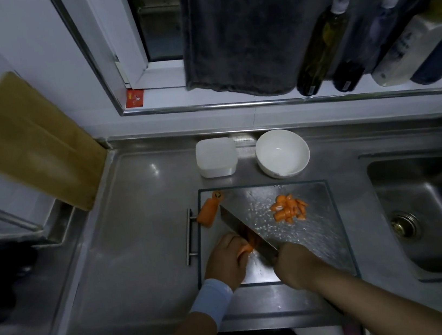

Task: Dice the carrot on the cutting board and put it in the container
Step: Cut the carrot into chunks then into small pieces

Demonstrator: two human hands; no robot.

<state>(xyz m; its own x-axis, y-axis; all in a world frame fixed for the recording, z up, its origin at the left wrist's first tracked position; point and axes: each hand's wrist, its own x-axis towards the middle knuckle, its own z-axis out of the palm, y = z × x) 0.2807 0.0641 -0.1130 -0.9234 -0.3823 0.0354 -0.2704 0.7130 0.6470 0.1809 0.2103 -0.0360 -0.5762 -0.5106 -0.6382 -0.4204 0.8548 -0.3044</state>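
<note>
Carrot piece (246, 249) under knife (247, 233), apparently near left edge of board (313, 239)

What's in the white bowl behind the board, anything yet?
Empty: the white bowl shows only bare white inside. The cut carrot pieces sit piled on the cutting board.

The left hand (228, 260) is curled over a carrot piece (246, 249); a knife (237, 221) is gripped by the right hand (296, 264).
</note>
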